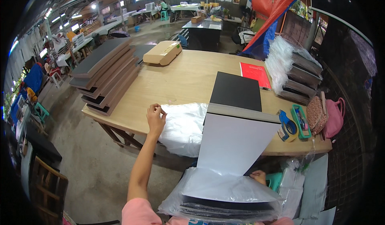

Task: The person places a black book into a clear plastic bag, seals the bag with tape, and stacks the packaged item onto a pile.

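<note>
My left hand (155,119) is at the left end of a pile of thin white plastic bags (182,131) on the table's near edge. Its fingertips are pinched together at a bag's corner. To the right lies a flat black panel (236,90) with a thick grey front edge. From that edge a large white panel (234,141) slopes down toward my lap. Clear plastic wrap (228,185) lies across its lower end, over several dark flat boards (224,209) close to me. My right hand (258,177) is beside the white panel's lower right corner, fingers curled; what they hold is hidden.
Thick dark-topped boards (102,64) are stacked on the table's left end, near a brown cardboard box (162,53). On the right are a red booklet (255,75), plastic-wrapped boards (298,72), blue tape dispenser (286,127), green tray (300,121) and pink bag (335,117).
</note>
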Motion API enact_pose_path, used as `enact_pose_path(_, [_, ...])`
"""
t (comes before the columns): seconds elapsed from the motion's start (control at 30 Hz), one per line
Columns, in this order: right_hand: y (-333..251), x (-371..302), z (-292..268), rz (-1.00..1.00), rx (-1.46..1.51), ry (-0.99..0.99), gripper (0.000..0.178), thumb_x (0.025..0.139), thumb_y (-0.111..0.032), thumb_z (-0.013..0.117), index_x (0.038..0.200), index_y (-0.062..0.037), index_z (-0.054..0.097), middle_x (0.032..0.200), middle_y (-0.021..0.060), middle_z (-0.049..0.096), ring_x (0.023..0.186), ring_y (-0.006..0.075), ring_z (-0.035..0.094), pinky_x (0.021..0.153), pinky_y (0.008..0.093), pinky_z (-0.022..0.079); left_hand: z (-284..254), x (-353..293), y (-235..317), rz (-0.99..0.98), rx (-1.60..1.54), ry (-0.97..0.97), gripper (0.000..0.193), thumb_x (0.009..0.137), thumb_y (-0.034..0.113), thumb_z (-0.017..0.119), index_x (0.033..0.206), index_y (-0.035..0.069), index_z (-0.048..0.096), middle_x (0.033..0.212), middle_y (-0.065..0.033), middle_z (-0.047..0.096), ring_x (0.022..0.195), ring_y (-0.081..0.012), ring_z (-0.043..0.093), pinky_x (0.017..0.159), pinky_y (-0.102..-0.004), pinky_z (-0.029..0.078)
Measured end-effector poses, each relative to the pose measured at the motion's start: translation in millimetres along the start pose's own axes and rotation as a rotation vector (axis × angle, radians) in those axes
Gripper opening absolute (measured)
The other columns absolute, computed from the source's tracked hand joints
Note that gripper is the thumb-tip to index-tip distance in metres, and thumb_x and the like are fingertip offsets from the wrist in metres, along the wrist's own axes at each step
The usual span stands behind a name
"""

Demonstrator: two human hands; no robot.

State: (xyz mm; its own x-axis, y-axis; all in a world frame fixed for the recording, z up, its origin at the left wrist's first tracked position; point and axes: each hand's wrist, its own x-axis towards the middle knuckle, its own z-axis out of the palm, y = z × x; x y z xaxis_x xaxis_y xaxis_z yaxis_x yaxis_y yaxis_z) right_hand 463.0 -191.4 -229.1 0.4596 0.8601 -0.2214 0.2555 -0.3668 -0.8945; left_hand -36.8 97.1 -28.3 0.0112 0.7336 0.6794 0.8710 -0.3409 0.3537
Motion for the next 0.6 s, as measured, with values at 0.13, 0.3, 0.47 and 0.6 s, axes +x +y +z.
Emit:
enact_pose_path(0.13, [-196,-12,-64,-0.225,-0.113,-0.434,0.022,0.07,-0.009,0.077,0.084,-0.0008,0.063,0.064,-0.0001,0.058,0.056,0.0091,0.051,0.056,0.0223,0.043,-25,5,15,-0.412,-0.676,-0.07,0.039,0.072,0.005,0.074,0.105,0.002,0.052,0.097,-0.0094,0.063,0.087,-0.0196,0.06,0.071,-0.0345,0.049])
enact_pose_path(0.3, [-439,-44,-4,-0.894,-0.249,-0.59,0.021,0.074,-0.011,0.073,0.088,-0.0006,0.06,0.071,0.0047,0.059,0.063,0.0126,0.057,0.059,0.0275,0.047,-34,32,36,-0.316,-0.866,-0.111,0.035,0.081,0.002,0.068,0.11,-0.001,0.05,0.088,-0.0138,0.069,0.078,-0.0134,0.064,0.07,-0.0209,0.049])
enact_pose_path(0.47, [-535,31,145,-1.021,-0.452,-0.827,0.029,0.069,-0.014,0.074,0.093,-0.0025,0.062,0.091,0.0084,0.065,0.084,0.0208,0.06,0.078,0.0324,0.048,-41,46,52,-0.242,-1.012,-0.082,0.03,0.083,0.001,0.065,0.108,-0.003,0.05,0.09,-0.0174,0.069,0.081,-0.0145,0.065,0.072,-0.0211,0.049])
enact_pose_path(0.6, [-521,77,233,-1.006,-0.616,-0.853,0.032,0.062,-0.012,0.079,0.088,-0.0011,0.065,0.09,0.0138,0.067,0.091,0.0244,0.064,0.077,0.036,0.05,-39,48,64,-0.249,-1.03,-0.072,0.026,0.082,0.0,0.066,0.104,-0.003,0.052,0.085,-0.0147,0.069,0.079,-0.0123,0.065,0.071,-0.0208,0.05])
